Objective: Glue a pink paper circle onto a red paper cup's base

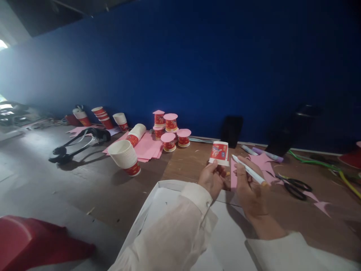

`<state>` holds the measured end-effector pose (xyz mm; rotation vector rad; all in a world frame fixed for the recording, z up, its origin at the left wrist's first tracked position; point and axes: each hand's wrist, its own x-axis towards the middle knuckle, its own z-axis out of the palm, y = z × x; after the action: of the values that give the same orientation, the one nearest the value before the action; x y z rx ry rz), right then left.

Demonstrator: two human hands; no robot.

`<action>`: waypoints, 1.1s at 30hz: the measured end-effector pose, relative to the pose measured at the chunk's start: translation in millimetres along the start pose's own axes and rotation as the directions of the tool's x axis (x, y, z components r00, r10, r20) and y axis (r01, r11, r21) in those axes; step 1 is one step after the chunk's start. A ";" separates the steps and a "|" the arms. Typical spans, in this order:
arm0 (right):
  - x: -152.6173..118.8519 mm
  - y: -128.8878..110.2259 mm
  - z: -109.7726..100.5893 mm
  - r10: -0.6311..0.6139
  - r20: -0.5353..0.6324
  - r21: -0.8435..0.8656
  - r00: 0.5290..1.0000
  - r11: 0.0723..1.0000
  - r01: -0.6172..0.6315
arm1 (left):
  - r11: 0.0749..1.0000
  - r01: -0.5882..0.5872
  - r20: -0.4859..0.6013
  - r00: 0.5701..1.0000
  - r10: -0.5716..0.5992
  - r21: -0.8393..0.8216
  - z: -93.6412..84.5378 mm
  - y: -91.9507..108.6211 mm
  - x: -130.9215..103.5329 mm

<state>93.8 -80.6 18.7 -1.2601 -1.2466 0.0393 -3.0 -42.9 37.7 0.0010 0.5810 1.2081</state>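
My left hand point(212, 177) grips a red paper cup point(219, 151) by its white rim, the cup being upside down above the table. Pinched in my right hand point(249, 188) is a white glue pen or marker point(249, 170) with an orange end; its pointed tip is close to the cup's right side, and I cannot tell whether they touch. Behind and below my right hand lie cut pink paper pieces point(262, 161). Black-handled scissors point(296, 187) rest beside them, with purple markers point(267, 154) further back.
Several upturned cups topped with pink discs point(170, 117) stand stacked near the blue partition point(180, 60). Left of them are pink sheets point(148, 146), a nested cup stack point(124, 156) and a black headset point(80, 145). A white box lid point(158, 210) lies under my forearms.
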 end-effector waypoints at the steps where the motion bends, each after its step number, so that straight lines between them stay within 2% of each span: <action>1: 0.7 -0.5 0.0 0.009 -0.003 0.006 1.000 1.000 -0.009 | 1.000 0.006 -0.003 1.000 -0.006 -0.002 0.1 0.2 0.2; 9: -0.9 1.7 2.6 -0.016 -0.016 0.050 1.000 0.999 0.017 | 0.999 0.030 -0.007 1.000 -0.031 -0.019 2.0 2.7 -1.9; 15: 0.7 0.2 0.5 -0.041 -0.011 0.012 0.999 0.999 0.041 | 0.999 0.043 -0.012 0.999 -0.043 -0.012 1.8 3.6 -2.0; 29: 2.4 0.9 1.8 -0.057 -0.014 0.015 0.998 0.998 0.057 | 1.000 0.019 -0.020 1.000 -0.018 0.025 3.9 2.3 -4.2; 33: 2.3 1.1 2.0 -0.086 0.000 0.003 0.996 0.996 0.086 | 0.998 -0.002 0.007 1.000 0.002 0.055 2.3 0.3 -2.9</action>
<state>94.0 -77.4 19.1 -1.2028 -1.2990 -0.0209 -2.9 -44.7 41.0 0.0520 0.6082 1.1934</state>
